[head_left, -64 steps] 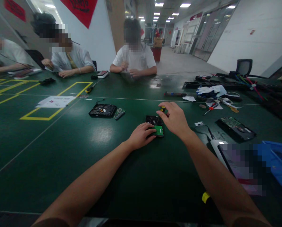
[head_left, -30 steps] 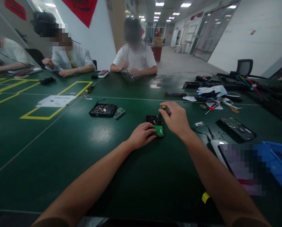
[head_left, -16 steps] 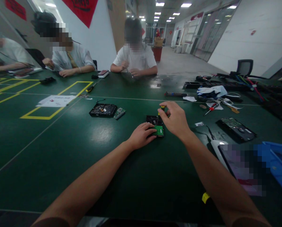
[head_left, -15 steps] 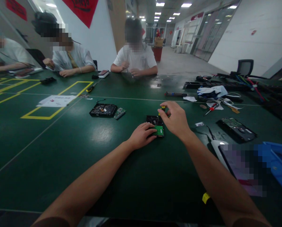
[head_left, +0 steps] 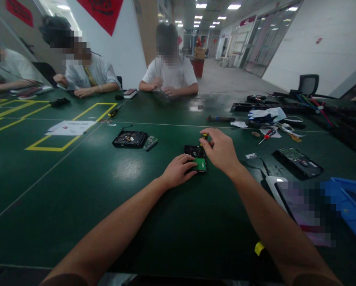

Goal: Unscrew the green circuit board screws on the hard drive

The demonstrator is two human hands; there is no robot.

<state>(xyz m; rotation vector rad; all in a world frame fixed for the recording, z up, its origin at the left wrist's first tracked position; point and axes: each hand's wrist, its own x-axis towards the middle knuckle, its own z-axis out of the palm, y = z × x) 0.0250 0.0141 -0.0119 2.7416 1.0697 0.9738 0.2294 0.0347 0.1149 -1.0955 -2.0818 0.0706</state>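
Observation:
A hard drive (head_left: 200, 164) with a green circuit board lies on the table in front of me. My left hand (head_left: 180, 170) grips its left side, fingers reaching over the board and thumb at the near edge. Above the drive, my right hand (head_left: 219, 149) pinches the black-and-yellow handle of a screwdriver (head_left: 204, 139) between thumb and fingers. The screwdriver stands roughly upright, its shaft pointing down at the drive. Where the tip meets the drive is too small to make out.
Left of the drive lie an opened hard drive (head_left: 129, 139) and a loose circuit board (head_left: 150, 143). Another drive (head_left: 297, 163), a red screwdriver (head_left: 266, 137) and a blue bin (head_left: 351, 206) are on the right. Several people sit across the green table (head_left: 130, 222).
The screwdriver handle has turned in my right fingers, showing a different mix of black and yellow. My left hand stays on the hard drive. The view has shifted very slightly.

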